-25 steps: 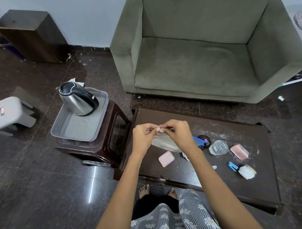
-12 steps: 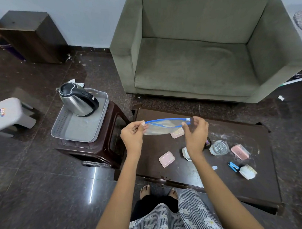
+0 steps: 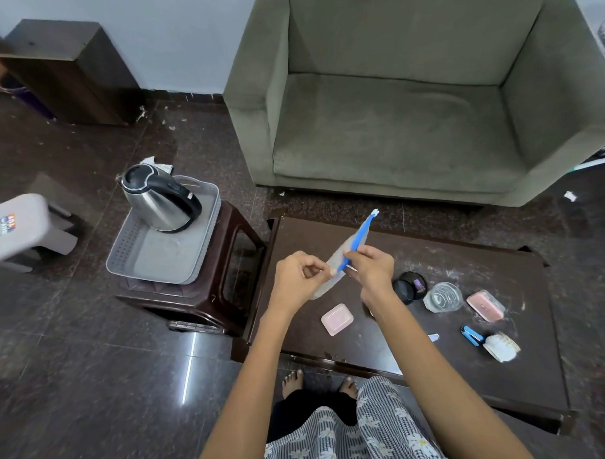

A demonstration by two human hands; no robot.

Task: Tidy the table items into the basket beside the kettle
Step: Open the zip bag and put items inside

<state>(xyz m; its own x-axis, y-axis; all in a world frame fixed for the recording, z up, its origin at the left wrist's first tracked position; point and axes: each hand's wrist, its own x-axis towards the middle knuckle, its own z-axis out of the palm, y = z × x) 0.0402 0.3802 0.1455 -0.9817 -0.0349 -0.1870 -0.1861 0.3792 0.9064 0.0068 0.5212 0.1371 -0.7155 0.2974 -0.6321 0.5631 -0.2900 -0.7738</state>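
Observation:
I hold a clear zip pouch (image 3: 343,253) with a blue zipper strip above the dark coffee table (image 3: 505,380). My left hand (image 3: 297,281) pinches its lower end. My right hand (image 3: 371,270) grips the blue strip, and the pouch slants up to the right. On the table lie a pink lid (image 3: 337,319), a black jar (image 3: 409,286), a clear glass dish (image 3: 442,296), a pink case (image 3: 485,305), a blue clip (image 3: 472,335) and a white brush (image 3: 502,346). The grey basket (image 3: 137,249) sits on a brown stool at left with the steel kettle (image 3: 159,200) in it.
A green armchair (image 3: 410,105) stands behind the table. The brown stool (image 3: 233,266) touches the table's left end. A grey plastic stool (image 3: 19,225) is at far left and a dark cabinet (image 3: 69,65) at back left. My bare feet (image 3: 292,380) are under the table's front edge.
My hands stretched the pouch out flat and level half a second ago; now they have come close together and the pouch tilts up to the right.

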